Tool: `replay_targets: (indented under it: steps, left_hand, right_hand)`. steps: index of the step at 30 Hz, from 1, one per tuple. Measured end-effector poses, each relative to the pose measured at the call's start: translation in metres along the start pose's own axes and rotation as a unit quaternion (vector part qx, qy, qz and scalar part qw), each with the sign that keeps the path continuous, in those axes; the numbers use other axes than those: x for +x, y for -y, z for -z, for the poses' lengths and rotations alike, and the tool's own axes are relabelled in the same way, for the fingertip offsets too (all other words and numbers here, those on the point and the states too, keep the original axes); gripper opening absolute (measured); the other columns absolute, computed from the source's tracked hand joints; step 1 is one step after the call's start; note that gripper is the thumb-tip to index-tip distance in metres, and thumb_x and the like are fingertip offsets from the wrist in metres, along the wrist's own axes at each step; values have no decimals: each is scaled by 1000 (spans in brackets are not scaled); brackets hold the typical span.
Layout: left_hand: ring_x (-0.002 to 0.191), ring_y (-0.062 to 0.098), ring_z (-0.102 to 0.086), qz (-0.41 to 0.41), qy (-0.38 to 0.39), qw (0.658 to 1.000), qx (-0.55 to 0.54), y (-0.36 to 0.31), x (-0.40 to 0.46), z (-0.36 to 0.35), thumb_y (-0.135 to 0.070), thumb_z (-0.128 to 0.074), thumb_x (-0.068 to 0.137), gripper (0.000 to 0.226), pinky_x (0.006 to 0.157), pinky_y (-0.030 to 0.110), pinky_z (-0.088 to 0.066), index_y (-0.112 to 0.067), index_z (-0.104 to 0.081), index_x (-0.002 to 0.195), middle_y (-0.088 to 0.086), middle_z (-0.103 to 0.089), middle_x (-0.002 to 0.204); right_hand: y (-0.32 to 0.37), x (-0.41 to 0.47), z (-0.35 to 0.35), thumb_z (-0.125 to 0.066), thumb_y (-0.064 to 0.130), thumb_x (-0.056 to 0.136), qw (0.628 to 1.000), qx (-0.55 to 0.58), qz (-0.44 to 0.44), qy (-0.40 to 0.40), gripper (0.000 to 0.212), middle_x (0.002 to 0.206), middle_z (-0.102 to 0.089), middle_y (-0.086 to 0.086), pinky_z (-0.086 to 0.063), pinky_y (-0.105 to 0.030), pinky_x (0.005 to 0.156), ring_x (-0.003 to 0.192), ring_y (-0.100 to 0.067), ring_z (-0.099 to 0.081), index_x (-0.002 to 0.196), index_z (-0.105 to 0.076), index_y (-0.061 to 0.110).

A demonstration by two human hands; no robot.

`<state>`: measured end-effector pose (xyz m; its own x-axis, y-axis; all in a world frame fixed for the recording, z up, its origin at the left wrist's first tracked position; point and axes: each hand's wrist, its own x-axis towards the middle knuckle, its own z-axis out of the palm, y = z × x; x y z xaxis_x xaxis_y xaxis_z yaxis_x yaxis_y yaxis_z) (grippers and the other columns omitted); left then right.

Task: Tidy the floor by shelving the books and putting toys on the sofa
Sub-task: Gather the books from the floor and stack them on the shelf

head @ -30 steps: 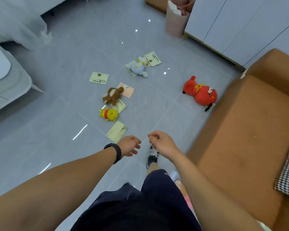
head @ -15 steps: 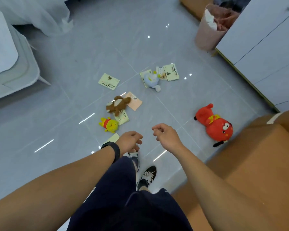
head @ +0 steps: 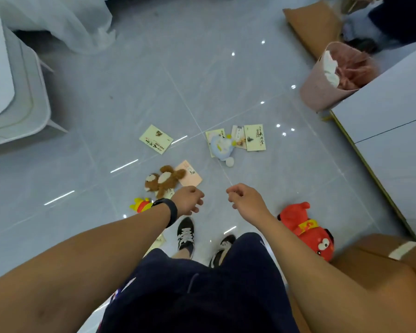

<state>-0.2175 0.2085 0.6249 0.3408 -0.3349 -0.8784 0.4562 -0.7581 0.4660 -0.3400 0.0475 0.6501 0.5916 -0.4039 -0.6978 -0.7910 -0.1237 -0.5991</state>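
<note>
Toys and books lie scattered on the grey tile floor. A brown teddy bear (head: 164,180) lies on a pink book (head: 190,176), with a yellow toy (head: 140,205) just left of my left wrist. A pale blue plush (head: 222,146) rests on a cream book (head: 214,138) beside two more books (head: 254,137). Another cream book (head: 156,139) lies alone to the left. A red plush (head: 306,228) lies by the orange sofa (head: 375,267). My left hand (head: 189,200) and my right hand (head: 246,200) hang above the floor, fingers loosely curled, holding nothing.
A pink bin (head: 334,78) stands against a pale cabinet (head: 394,131) at the right. A grey chair base (head: 22,104) and white fabric (head: 58,20) sit at the left. A cardboard piece (head: 312,25) lies at the back right. My shoes (head: 185,234) stand below my hands.
I have stepped toward the scattered items and the view has turned left, so the sofa has slid to the lower right corner. Both hands stay empty in front of me.
</note>
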Motion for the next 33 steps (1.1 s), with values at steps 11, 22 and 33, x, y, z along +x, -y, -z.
replay_targets:
  steps: [11,22,33]
  left_hand:
    - [72,19,-62,30,-89,992,-83,-107,186,-12,-24,-46,102,19,59,24,-43,-19,-64,102,8,-69,104]
    - [118,24,-56,-44,-61,982,174,-75,573,-50,-33,-58,95,44,98,37,-48,-26,-47,138,1,-50,133]
    - [123,15,-51,-227,12,890,395,-35,832,-19,-74,-75,67,96,104,40,-45,-38,-36,147,-11,-46,138]
  right_hand:
    - [-12,259,87,-53,30,101,963,-208,12,168,13,110,-62,10,-47,-24,76,92,-3,-57,111,-60,35]
    - [-131,645,49,-51,31,98,835,-489,185,172,37,130,-53,-1,-49,-40,86,113,-26,-56,134,-51,25]
    - [-199,887,-11,-25,58,103,708,-598,310,213,39,96,-67,3,-46,-39,83,101,-22,-59,117,-56,38]
